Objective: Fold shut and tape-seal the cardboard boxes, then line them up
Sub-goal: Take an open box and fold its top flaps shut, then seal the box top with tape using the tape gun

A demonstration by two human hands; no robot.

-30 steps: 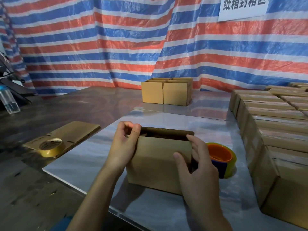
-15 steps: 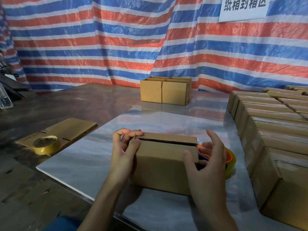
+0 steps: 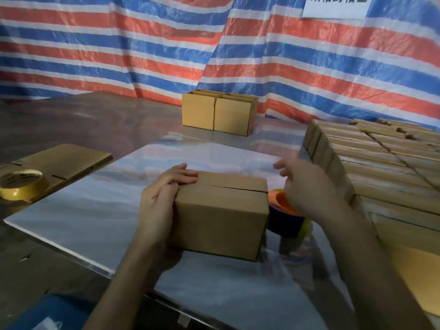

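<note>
Atop the box [image 3: 221,210], left hand [image 3: 164,194] presses flat-fingered; right hand [image 3: 307,186] hovers spread, empty, above tape roll [image 3: 285,223].

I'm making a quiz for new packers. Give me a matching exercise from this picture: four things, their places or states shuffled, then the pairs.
1. near box
2. yellow tape roll
3. orange-cored tape roll
4. two far boxes

A. tops open, by the tarp
B. on flat cardboard
C. flaps folded, untaped, left hand pressing
D. partly behind the right hand

Pairs: 1-C, 2-B, 3-D, 4-A
</note>
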